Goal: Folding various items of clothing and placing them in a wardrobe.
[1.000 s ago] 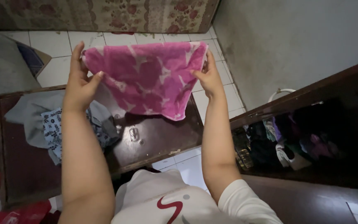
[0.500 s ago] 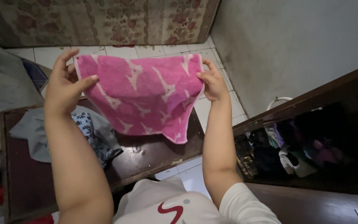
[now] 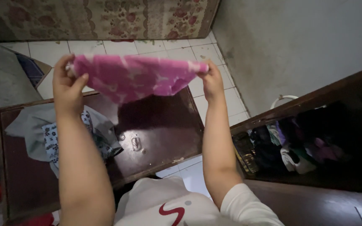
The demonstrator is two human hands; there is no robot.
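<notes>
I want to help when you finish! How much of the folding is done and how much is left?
Nothing folded shows on the dark table yet. In hand: the left hand and right hand pinch the top corners of a pink towel, held up in the air above the table. Left: a loose grey cloth and a floral one lie crumpled on the table.

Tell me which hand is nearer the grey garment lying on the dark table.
Left. The left hand grips the pink towel just above the grey garment; the right hand holds the towel's other corner, farther across the table.
</notes>
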